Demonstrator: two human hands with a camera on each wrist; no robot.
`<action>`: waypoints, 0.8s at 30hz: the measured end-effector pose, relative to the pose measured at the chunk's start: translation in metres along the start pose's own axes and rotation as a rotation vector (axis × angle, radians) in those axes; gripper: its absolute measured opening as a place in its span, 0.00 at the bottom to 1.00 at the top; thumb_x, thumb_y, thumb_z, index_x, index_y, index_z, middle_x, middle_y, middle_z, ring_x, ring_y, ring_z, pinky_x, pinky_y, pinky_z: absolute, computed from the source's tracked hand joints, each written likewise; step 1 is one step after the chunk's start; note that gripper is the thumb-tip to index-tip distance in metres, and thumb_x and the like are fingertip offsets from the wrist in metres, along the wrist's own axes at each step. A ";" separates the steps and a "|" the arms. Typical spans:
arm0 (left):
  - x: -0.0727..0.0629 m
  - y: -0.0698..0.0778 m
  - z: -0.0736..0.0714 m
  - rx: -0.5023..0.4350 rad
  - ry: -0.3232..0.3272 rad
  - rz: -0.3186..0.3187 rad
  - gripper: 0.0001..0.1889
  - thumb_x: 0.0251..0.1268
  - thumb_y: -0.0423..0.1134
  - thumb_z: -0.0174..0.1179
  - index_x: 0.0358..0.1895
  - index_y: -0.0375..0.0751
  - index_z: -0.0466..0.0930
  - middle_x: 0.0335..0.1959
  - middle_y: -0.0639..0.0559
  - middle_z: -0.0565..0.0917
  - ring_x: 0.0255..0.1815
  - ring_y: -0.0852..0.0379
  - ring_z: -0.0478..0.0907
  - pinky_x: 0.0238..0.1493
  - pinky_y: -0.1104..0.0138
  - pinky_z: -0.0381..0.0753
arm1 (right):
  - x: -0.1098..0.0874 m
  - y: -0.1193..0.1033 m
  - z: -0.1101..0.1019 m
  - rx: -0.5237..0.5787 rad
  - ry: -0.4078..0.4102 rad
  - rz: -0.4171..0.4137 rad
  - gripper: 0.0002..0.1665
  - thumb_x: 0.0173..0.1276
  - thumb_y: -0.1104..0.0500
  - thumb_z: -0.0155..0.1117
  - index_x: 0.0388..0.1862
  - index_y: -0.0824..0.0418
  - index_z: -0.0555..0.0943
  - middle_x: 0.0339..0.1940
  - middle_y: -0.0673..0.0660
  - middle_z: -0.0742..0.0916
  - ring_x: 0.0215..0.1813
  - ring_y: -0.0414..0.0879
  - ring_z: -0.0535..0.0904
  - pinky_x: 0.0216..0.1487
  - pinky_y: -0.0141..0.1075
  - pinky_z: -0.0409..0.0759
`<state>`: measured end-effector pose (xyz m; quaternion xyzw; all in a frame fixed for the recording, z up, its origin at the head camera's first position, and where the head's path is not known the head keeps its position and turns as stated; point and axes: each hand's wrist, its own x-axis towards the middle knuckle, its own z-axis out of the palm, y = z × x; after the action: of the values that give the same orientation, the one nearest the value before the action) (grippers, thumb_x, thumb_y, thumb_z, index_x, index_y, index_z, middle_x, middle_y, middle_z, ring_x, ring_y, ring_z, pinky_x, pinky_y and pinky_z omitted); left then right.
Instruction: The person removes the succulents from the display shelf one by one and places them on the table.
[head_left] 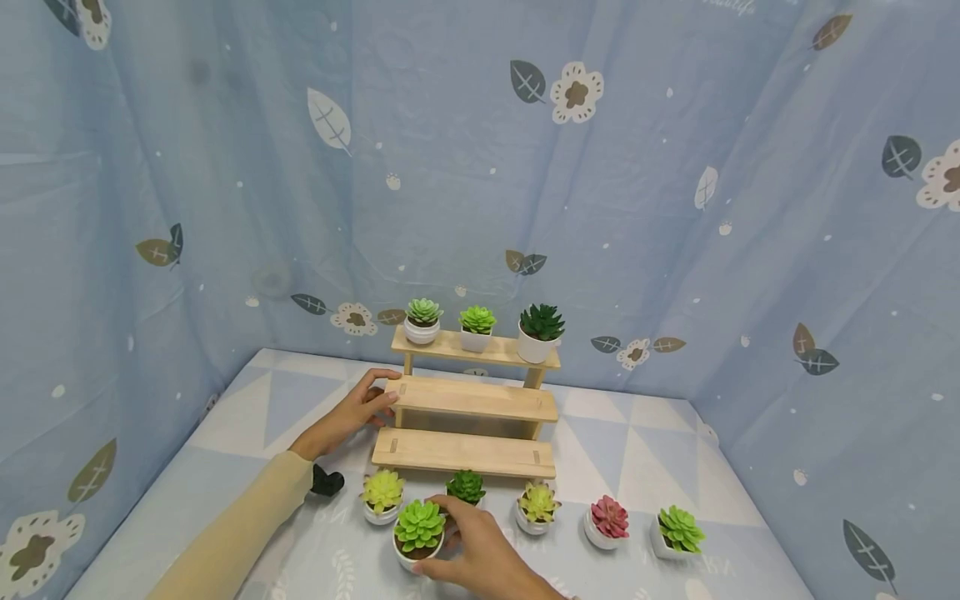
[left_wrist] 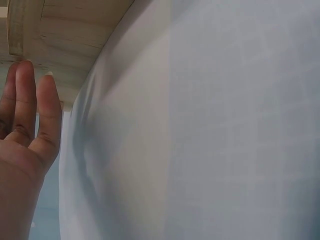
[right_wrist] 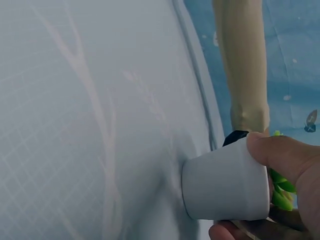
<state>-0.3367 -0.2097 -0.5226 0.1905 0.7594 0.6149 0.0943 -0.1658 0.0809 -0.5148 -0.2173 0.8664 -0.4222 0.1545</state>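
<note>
My left hand holds the left end of the middle shelf of a three-tier wooden stand. In the left wrist view, that hand's fingers reach up to the wood from below. With thumb and fingers, my right hand grips a bright green potted succulent by its white pot, close over the tablecloth. Partly hidden behind the right hand is a dark green succulent. Close by on its left stands a yellow-green succulent.
Three potted succulents, including a dark green one, stand on the top shelf. Right of my right hand, a yellowish succulent, a red one and a green one stand on the tablecloth. A patterned blue curtain surrounds the table.
</note>
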 end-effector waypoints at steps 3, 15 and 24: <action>0.000 0.000 0.000 -0.001 -0.002 -0.001 0.26 0.81 0.55 0.53 0.75 0.62 0.59 0.57 0.38 0.75 0.52 0.40 0.78 0.50 0.52 0.79 | -0.001 -0.001 -0.001 -0.018 0.007 -0.004 0.46 0.59 0.42 0.81 0.72 0.55 0.74 0.44 0.38 0.82 0.41 0.33 0.79 0.38 0.33 0.80; 0.001 -0.001 0.000 -0.007 0.003 -0.005 0.26 0.81 0.55 0.54 0.75 0.63 0.59 0.56 0.38 0.75 0.53 0.37 0.77 0.49 0.52 0.79 | -0.003 -0.003 -0.013 -0.054 0.018 -0.120 0.46 0.61 0.48 0.81 0.75 0.59 0.71 0.45 0.42 0.83 0.37 0.32 0.80 0.36 0.29 0.81; 0.001 -0.001 0.000 -0.001 0.003 -0.012 0.26 0.81 0.56 0.54 0.75 0.64 0.59 0.56 0.38 0.75 0.54 0.35 0.77 0.49 0.52 0.79 | -0.005 0.002 -0.034 0.003 -0.025 -0.245 0.48 0.64 0.47 0.78 0.79 0.48 0.65 0.62 0.51 0.82 0.43 0.35 0.83 0.42 0.31 0.84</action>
<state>-0.3373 -0.2091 -0.5232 0.1851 0.7605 0.6148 0.0968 -0.1775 0.1069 -0.4957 -0.3267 0.8308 -0.4364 0.1126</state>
